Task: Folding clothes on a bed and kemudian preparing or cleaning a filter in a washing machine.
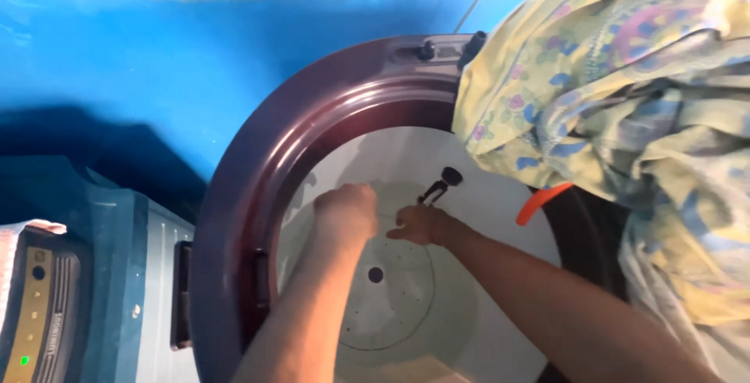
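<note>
View down into a round white plastic tub point(469, 305) ringed by a glossy maroon plastic rim point(258, 172). Both hands reach inside, near the tub's middle. The left hand point(345, 215) is curled into a loose fist; whether it holds anything cannot be told. The right hand point(420, 224), fingers narrow, touches a small black valve-like fitting point(442, 183) just beyond it. A yellow flowered cloth point(625, 117) drapes over the right rim, above an orange curved strip point(541, 202).
</note>
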